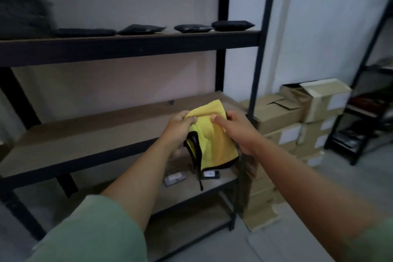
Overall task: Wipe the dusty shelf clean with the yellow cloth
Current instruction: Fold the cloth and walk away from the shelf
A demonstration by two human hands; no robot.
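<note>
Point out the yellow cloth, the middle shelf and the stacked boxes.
Cloth (pixel 214 142), head view, centre of the yellow face.
Shelf (pixel 95 134), head view, bare board left of the hands.
Boxes (pixel 282 112), head view, top box's side.

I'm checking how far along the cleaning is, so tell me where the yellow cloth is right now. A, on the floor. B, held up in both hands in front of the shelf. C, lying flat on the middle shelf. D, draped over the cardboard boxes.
B: the left hand and the right hand both grip the yellow cloth, which hangs in the air in front of the middle shelf, not lying on it.
</note>
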